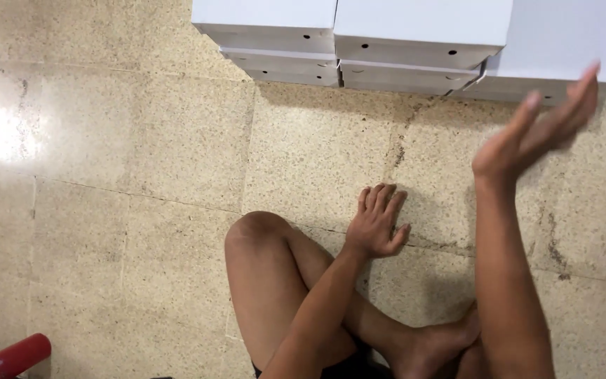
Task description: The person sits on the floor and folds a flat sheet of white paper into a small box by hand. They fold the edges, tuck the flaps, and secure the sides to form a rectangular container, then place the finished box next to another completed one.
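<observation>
The white cardboard boxes (359,42) stand stacked on the speckled tile floor (142,175) along the top edge of the view, with small round holes in their side walls. The right hand (538,130) is raised in the air just in front of the rightmost stack, empty, its fingers straight and held loosely together, the thumb apart. The left hand (376,221) rests flat on the floor nearer the body, fingers slightly spread, holding nothing, well apart from the boxes. The person sits cross-legged, a bare knee (257,231) beside the left hand. A red cylindrical object (10,356) lies at the bottom-left corner.
</observation>
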